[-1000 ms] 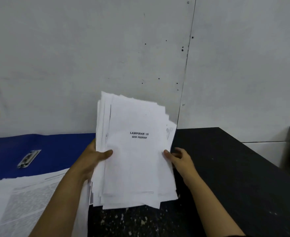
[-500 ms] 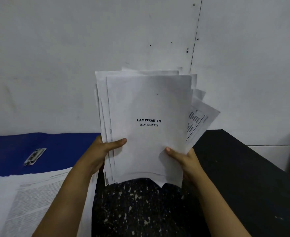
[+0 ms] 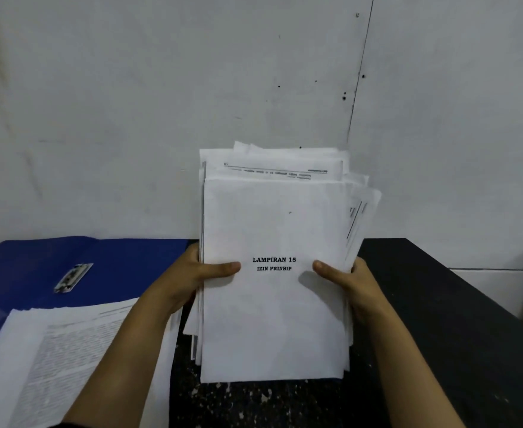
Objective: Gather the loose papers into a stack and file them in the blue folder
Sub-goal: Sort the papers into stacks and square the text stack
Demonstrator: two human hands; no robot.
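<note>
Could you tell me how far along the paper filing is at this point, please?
Done: loose sheets are gathered into a stack of papers, though its top and right edges are uneven. In hand: the left hand and right hand grip its sides, holding it upright over the black table. Left: squaring it and filing it in the open blue folder, where another printed pile lies.

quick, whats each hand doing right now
Left hand: closed on the left edge of the paper stack.
Right hand: closed on the stack's right edge.
</note>
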